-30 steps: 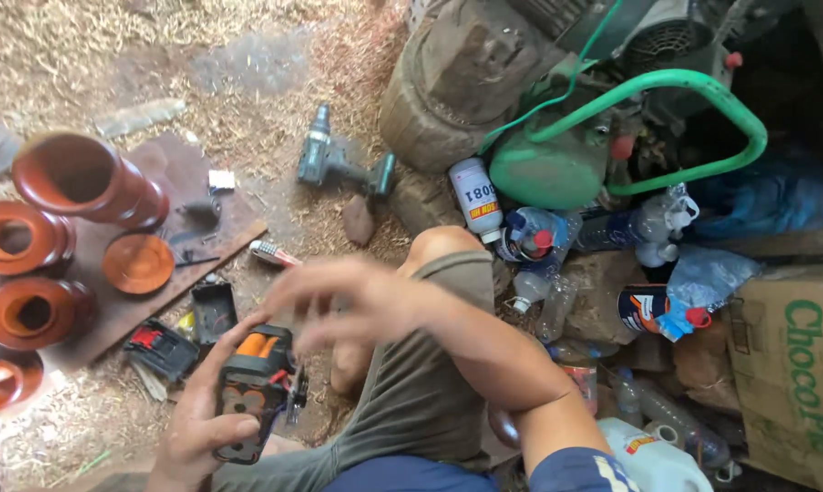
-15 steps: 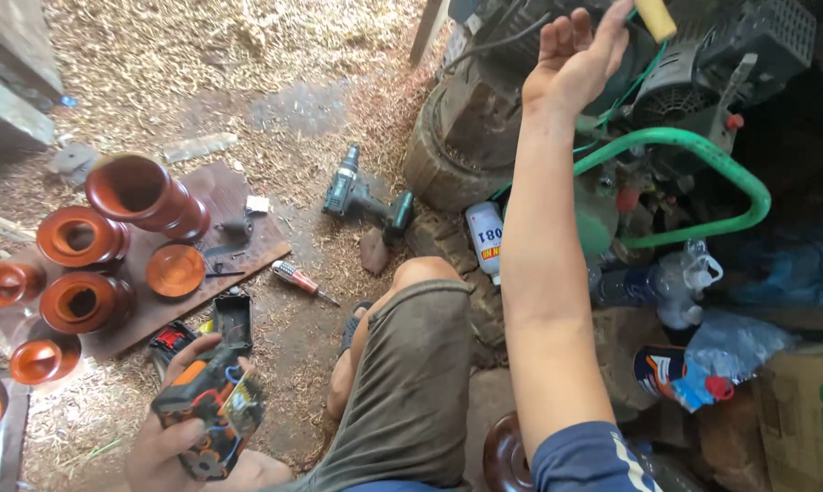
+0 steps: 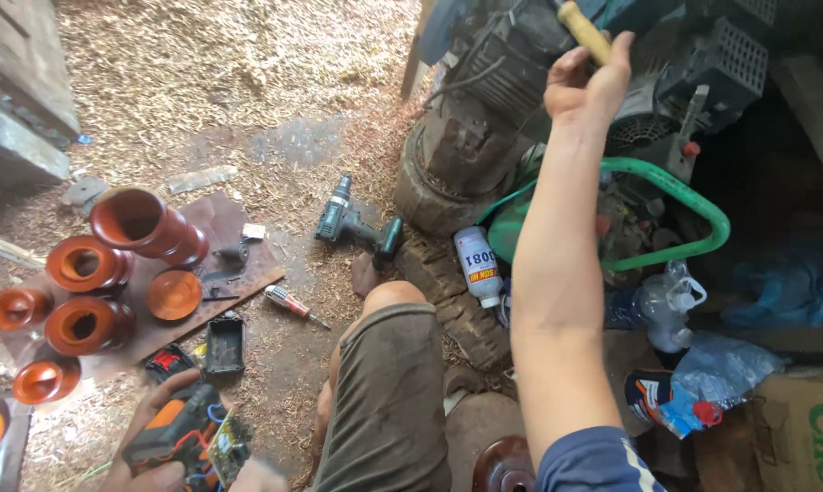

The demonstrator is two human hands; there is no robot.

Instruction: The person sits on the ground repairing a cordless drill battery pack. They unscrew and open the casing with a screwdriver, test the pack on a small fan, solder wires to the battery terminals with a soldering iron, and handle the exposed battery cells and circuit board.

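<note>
Reaching is the step in hand: the right hand (image 3: 583, 87) is raised to the cluttered machinery at the far right edge of the sawdust-strewn floor (image 3: 247, 82), its fingers curled round a pale yellow wooden tool handle (image 3: 585, 32). An opened orange-and-black power tool with exposed wiring (image 3: 179, 437) is gripped by the left hand (image 3: 156, 446) near the floor's near left corner, beside turned reddish-brown wooden vases (image 3: 143, 223). Firm hold is judged necessary before the handle is drawn clear.

Glossy turned-wood vases (image 3: 143, 223) on a matt board (image 3: 238, 264); smooth pale wooden handle (image 3: 583, 30); matt plastic drill (image 3: 352, 223); rough sawdust-strewn floor (image 3: 229, 82).
</note>
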